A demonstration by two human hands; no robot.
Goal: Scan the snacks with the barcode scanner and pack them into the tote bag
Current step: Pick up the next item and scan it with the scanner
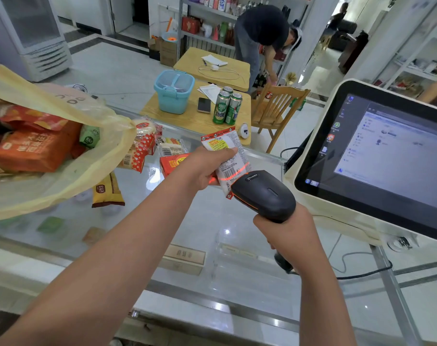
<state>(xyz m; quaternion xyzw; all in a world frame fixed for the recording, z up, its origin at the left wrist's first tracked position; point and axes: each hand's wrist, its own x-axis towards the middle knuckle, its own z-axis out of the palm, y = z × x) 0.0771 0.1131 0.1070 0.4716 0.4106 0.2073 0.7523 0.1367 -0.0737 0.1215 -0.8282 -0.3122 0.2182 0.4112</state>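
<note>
A: Hands, quick.
B: Left hand (207, 168) grasps a white snack packet (227, 156), fingers curled round its lower half, thumb on top. Right hand (284, 233) is clenched round the handle of the black barcode scanner (264, 196).

A: Where's the packet?
B: Mid-frame, held above the glass counter (187, 233), tilted, top end pointing to 12 o'clock. The scanner sits at 4 o'clock of it, nose just beside the packet's lower end. A red scan line falls across the barcode there.

A: Tote bag?
B: At 9 o'clock, pale yellow tote bag (50, 188), lying on the counter with its mouth open toward 3 o'clock. Inside it: an orange packet (35, 151), a red one above that and a small green one beside it.

A: Anything still loose?
B: Yes, on the glass at 9 to 10 o'clock of the left hand: red-dotted packet (140, 151) touching the bag's rim, red box (172, 163) just beside the left wrist, yellow-brown packet (107, 191) at 7 o'clock of those, partly under the bag's edge.

A: Rest?
B: Monitor (377, 156) at 3 o'clock, screen lit. Scanner cable (357, 270) runs off at 4 o'clock. Wooden table (195, 121) with green cans (227, 106) at 12 o'clock, a person bent over behind it.
</note>
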